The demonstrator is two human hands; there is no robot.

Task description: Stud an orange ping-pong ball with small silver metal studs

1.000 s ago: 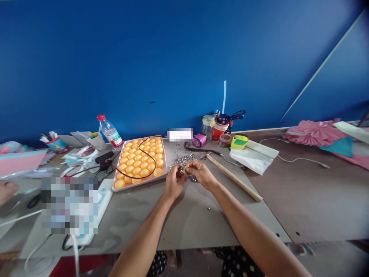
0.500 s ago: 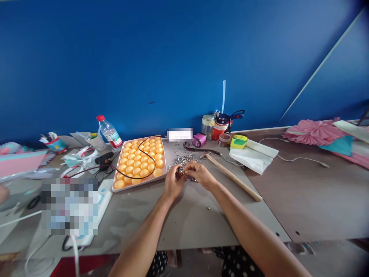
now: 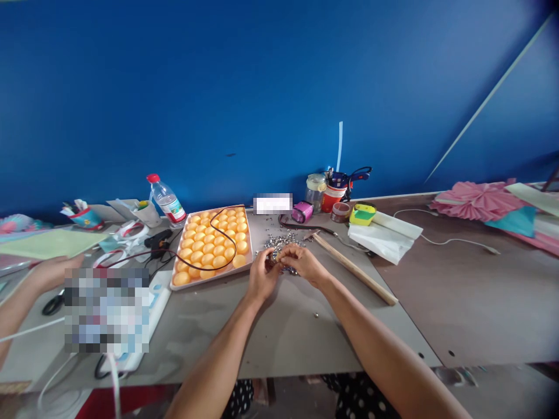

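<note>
Both of my hands meet over a pile of small shiny metal pieces point(image 3: 283, 238) on the grey table. My left hand point(image 3: 264, 276) has its thumb and fingers curled together at the near side of the pile. The fingertips of my right hand point(image 3: 303, 263) pinch against those of the left. Something tiny between them is too small to name. Just right of the hands lies a hammer point(image 3: 356, 269) with a wooden handle, its head by the pile.
A shallow tray of orange balls point(image 3: 209, 244), crossed by a dark cord, lies left. Behind it stands a water bottle point(image 3: 168, 201). A glass jar point(image 3: 315, 192), a red cup of tools point(image 3: 334, 198) and white paper point(image 3: 384, 235) sit back right. A power strip point(image 3: 159, 305) lies near left.
At the far left, another person's hand and forearm have come further into view with a pale yellow-green sheet. My own hands stay nearly in place, fingers shifting slightly.
</note>
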